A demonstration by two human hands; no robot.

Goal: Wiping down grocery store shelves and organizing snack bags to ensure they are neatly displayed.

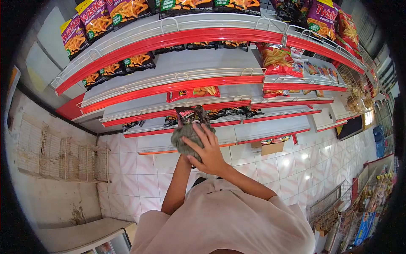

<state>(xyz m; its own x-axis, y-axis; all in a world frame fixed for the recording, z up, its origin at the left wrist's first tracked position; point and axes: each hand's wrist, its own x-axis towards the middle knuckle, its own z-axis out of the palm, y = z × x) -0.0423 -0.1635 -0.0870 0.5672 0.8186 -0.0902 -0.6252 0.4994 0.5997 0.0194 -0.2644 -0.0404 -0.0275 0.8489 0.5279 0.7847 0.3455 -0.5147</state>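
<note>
A black Twistko snack bag is held upright in front of the shelves, with its lower part covered by a crumpled grey-green cloth. My right hand lies over the cloth, fingers spread, pressing it against the bag. My left hand supports the bag from below and behind. Most of that hand is hidden by the cloth, so only the part near the wrist shows.
Red-edged metal shelves with wire guards span the front, carrying several snack bags. An open cardboard box sits low at the right. Rusty wire racks hang on the left wall. A white cabinet stands lower left. Tiled floor lies below.
</note>
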